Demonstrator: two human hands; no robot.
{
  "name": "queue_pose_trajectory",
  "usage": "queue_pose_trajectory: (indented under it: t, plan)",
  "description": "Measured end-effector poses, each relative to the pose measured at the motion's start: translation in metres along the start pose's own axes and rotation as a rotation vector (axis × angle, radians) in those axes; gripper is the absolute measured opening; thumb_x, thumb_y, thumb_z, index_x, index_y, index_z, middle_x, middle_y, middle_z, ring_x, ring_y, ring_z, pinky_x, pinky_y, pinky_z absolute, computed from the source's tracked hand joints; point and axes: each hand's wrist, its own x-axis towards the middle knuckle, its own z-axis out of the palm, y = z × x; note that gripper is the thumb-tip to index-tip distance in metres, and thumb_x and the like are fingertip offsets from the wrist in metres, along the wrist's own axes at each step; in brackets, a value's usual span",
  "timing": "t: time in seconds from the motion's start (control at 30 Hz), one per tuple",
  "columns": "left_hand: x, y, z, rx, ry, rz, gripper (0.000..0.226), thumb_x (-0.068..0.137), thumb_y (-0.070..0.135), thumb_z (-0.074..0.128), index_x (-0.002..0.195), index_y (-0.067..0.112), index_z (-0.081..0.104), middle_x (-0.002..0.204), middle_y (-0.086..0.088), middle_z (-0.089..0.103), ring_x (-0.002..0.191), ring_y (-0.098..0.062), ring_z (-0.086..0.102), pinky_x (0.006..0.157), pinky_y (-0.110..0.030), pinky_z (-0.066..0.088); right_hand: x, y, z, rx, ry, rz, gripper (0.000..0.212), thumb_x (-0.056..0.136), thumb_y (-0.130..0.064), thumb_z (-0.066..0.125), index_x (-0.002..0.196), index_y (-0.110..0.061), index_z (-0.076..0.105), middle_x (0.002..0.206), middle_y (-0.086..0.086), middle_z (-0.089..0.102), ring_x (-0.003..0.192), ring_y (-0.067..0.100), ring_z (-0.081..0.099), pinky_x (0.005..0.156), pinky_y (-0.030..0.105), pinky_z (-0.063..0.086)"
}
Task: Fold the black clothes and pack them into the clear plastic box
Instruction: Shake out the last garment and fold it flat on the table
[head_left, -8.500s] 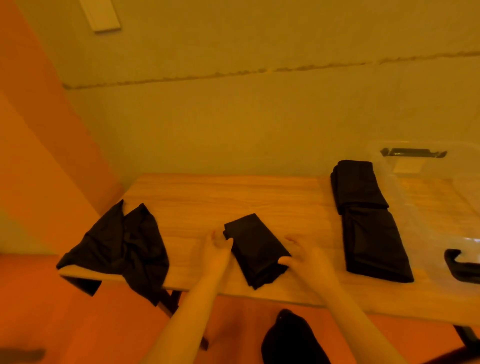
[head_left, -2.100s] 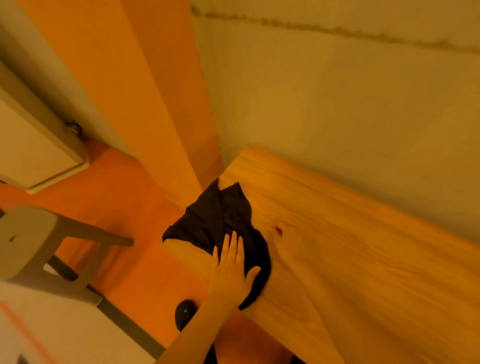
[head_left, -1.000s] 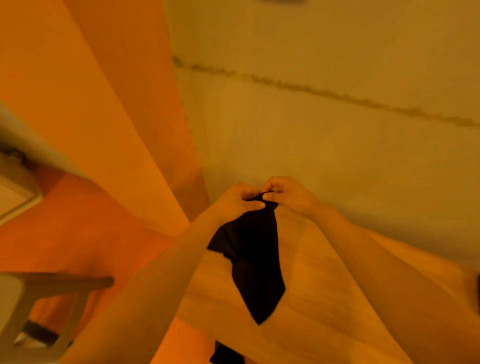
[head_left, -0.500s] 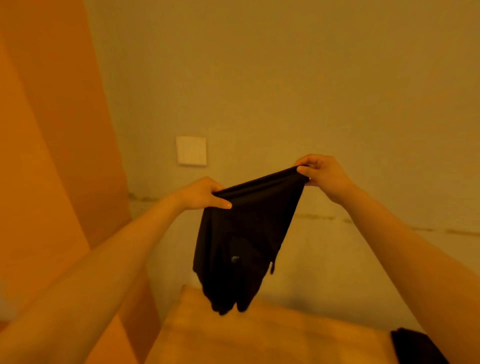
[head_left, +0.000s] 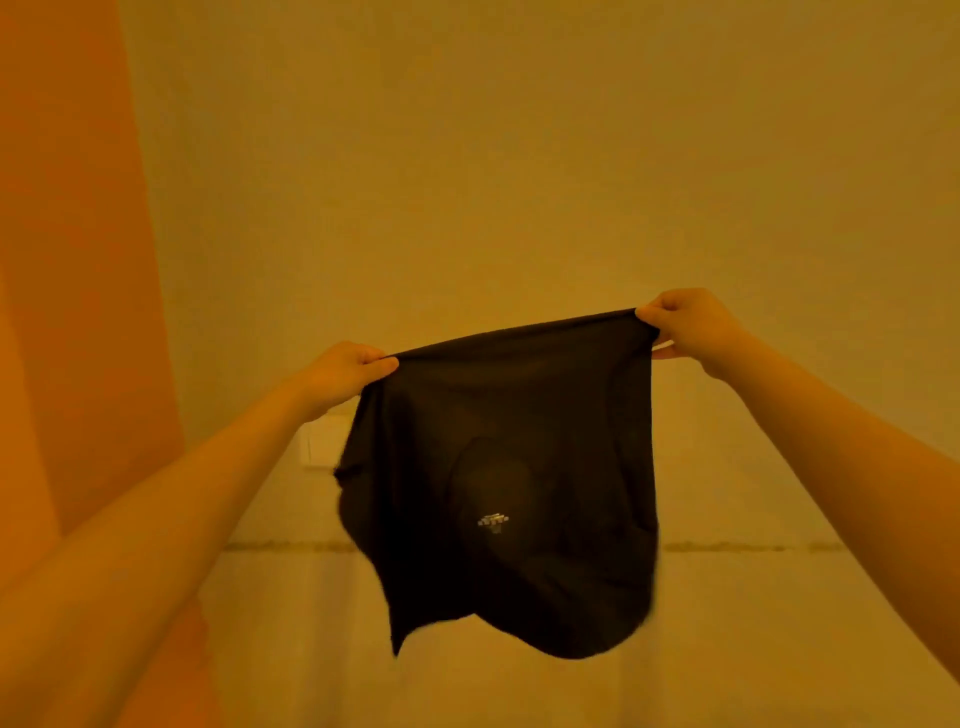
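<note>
Head camera view: two bare arms are reaching forward and upward in front of a plain wall (head_left: 519, 156). The left hand (head_left: 345, 371) is pinching one upper corner of a black garment (head_left: 498, 483) between thumb and curled fingers. The right hand (head_left: 685, 325), raised slightly higher, is pinching the opposite upper corner the same way. The top edge of the cloth is stretching taut between the two grips, sloping up toward the right hand. The rest of the garment is hanging freely below both hands, in mid-air, with a small pale mark (head_left: 493, 520) near its middle.
</note>
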Motion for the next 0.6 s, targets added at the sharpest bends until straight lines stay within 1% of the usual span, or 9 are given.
queue_pose_trajectory:
  t: [0.1, 0.17, 0.23, 0.3, 0.37, 0.43, 0.47, 0.53, 0.6]
  plan:
    - [0.007, 0.012, 0.007, -0.139, 0.116, -0.02, 0.033, 0.096, 0.027, 0.047, 0.069, 0.011, 0.055, 0.07, -0.005, 0.051, 0.065, -0.014, 0.046, 0.062, -0.026, 0.039, 0.005, -0.013, -0.005, 0.029, 0.029, -0.003, 0.024, 0.095, -0.018, 0.05, 0.073, -0.01, 0.053, 0.077, 0.008, 0.054, 0.067, 0.016, 0.055, 0.057, 0.025, 0.05]
    - [0.013, 0.014, 0.008, -0.039, 0.232, -0.01, 0.036, 0.096, 0.028, 0.049, 0.063, 0.012, 0.049, 0.064, -0.005, 0.046, 0.058, -0.015, 0.042, 0.055, -0.026, 0.031, 0.006, -0.022, -0.006, 0.08, 0.023, 0.01, 0.023, 0.095, -0.019, 0.051, 0.074, -0.01, 0.054, 0.077, 0.009, 0.055, 0.065, 0.016, 0.057, 0.057, 0.026, 0.05]
    - [0.017, 0.02, 0.01, 0.163, 0.424, 0.034, 0.034, 0.094, 0.027, 0.052, 0.064, 0.01, 0.051, 0.065, -0.008, 0.049, 0.063, -0.02, 0.046, 0.057, -0.03, 0.029, 0.006, -0.031, -0.004, 0.183, -0.016, 0.047, 0.02, 0.094, -0.017, 0.052, 0.075, -0.011, 0.054, 0.074, 0.007, 0.057, 0.055, 0.013, 0.06, 0.051, 0.025, 0.052]
    - [0.008, 0.042, 0.026, 0.083, 0.545, 0.084, 0.028, 0.091, 0.028, 0.056, 0.071, 0.009, 0.057, 0.07, -0.01, 0.055, 0.071, -0.021, 0.051, 0.062, -0.034, 0.032, 0.004, -0.039, 0.006, 0.262, -0.052, 0.098, 0.016, 0.093, -0.015, 0.054, 0.077, -0.01, 0.054, 0.071, 0.008, 0.058, 0.043, 0.009, 0.061, 0.043, 0.022, 0.051]
    - [-0.005, 0.071, 0.058, -0.123, 0.393, 0.127, 0.029, 0.089, 0.035, 0.057, 0.073, 0.011, 0.061, 0.073, -0.012, 0.059, 0.071, -0.021, 0.055, 0.068, -0.043, 0.043, 0.002, -0.047, 0.024, 0.287, -0.097, 0.134, 0.017, 0.092, -0.013, 0.056, 0.077, -0.007, 0.052, 0.064, 0.011, 0.06, 0.037, 0.009, 0.058, 0.039, 0.021, 0.05]
    - [-0.021, 0.096, 0.098, -0.162, 0.116, 0.072, 0.029, 0.085, 0.045, 0.061, 0.077, 0.017, 0.063, 0.081, -0.005, 0.065, 0.077, -0.019, 0.061, 0.075, -0.04, 0.051, -0.001, -0.052, 0.044, 0.26, -0.141, 0.126, 0.022, 0.092, -0.012, 0.056, 0.072, -0.006, 0.05, 0.049, 0.009, 0.059, 0.033, 0.009, 0.056, 0.037, 0.021, 0.049]
    - [-0.026, 0.102, 0.116, -0.144, 0.043, 0.056, 0.028, 0.082, 0.047, 0.062, 0.083, 0.02, 0.065, 0.085, 0.0, 0.065, 0.081, -0.017, 0.063, 0.076, -0.036, 0.05, -0.002, -0.053, 0.053, 0.224, -0.154, 0.106, 0.023, 0.092, -0.013, 0.056, 0.071, -0.006, 0.05, 0.048, 0.008, 0.058, 0.032, 0.008, 0.055, 0.037, 0.02, 0.049]
    - [-0.024, 0.107, 0.137, -0.18, 0.083, 0.065, 0.031, 0.081, 0.044, 0.066, 0.098, 0.018, 0.065, 0.092, 0.005, 0.064, 0.088, -0.014, 0.062, 0.077, -0.029, 0.051, -0.003, -0.053, 0.061, 0.173, -0.169, 0.062, 0.024, 0.092, -0.015, 0.057, 0.07, -0.007, 0.052, 0.058, 0.009, 0.059, 0.035, 0.006, 0.056, 0.039, 0.02, 0.049]
    - [-0.02, 0.106, 0.142, -0.311, 0.13, 0.075, 0.024, 0.083, 0.033, 0.067, 0.099, 0.014, 0.067, 0.093, 0.002, 0.066, 0.085, -0.012, 0.063, 0.077, -0.028, 0.052, -0.003, -0.048, 0.06, 0.173, -0.18, 0.045, 0.024, 0.092, -0.016, 0.056, 0.069, -0.009, 0.052, 0.064, 0.007, 0.058, 0.039, 0.005, 0.057, 0.042, 0.02, 0.049]
